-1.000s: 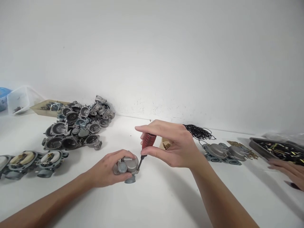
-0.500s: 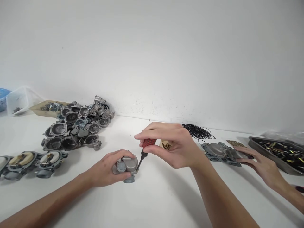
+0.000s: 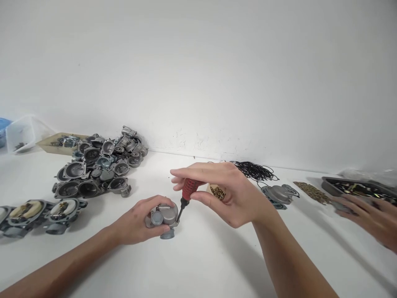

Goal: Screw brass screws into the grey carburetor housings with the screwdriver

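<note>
My left hand (image 3: 138, 221) is wrapped round a small grey carburetor body (image 3: 164, 217) that rests on the white table (image 3: 201, 260). My right hand (image 3: 229, 192) pinches the red handle of a screwdriver (image 3: 187, 190), whose black tip sits on the carburetor's right edge. Just behind my right hand lies a small tray of brass screws (image 3: 217, 191).
A heap of grey carburetor bodies (image 3: 99, 163) lies at the back left, with two more carburetors (image 3: 43, 213) at the left edge. Black O-rings (image 3: 254, 169), another carburetor (image 3: 277, 193), brass parts (image 3: 312, 192) and a dark tray (image 3: 356, 188) lie to the right. Another person's hand (image 3: 369, 217) moves there.
The other person's hand reached to the carburetors on the right, then drew back toward the dark tray; one fewer carburetor lies there. My fingers shifted on the screwdriver handle.
</note>
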Tool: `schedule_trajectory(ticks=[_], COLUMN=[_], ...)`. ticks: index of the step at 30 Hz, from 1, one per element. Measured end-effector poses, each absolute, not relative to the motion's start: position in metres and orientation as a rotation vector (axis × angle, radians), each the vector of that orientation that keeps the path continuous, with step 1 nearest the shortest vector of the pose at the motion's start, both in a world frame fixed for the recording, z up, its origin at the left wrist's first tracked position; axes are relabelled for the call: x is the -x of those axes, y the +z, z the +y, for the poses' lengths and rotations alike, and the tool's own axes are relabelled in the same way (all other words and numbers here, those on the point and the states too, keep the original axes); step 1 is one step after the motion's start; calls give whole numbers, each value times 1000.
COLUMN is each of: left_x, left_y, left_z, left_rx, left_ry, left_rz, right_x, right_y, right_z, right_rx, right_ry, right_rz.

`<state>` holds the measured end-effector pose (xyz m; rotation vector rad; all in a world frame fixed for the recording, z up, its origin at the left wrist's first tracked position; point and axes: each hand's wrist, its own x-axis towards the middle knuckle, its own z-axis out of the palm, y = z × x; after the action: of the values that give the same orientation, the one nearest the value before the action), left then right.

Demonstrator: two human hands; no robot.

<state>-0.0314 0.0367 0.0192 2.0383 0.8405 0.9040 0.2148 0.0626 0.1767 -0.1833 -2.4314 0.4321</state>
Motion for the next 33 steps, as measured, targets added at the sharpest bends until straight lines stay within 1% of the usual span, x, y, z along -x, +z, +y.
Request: schedule_trajectory(ticks=[7,13,15,20,33], left_x=[30,31,31,29,28], left_y=[18,18,18,20,22], left_z=[36,36,37,35,33], left_rx=[-2046,-2050,-2047,-2019,-2001], left_ry=[909,906,907,898,939], left_rz=[862,846,850,890,862], right_x=[-209,-211,-210,-206,-207], right_y=[174,175,174,171,172], right_z=[64,61,62,64,56], right_rx=[299,193,211,320,494], right_ry=[354,581,591,528,237], right_rz=[-2335,-2378,-2357,-2285,-2358])
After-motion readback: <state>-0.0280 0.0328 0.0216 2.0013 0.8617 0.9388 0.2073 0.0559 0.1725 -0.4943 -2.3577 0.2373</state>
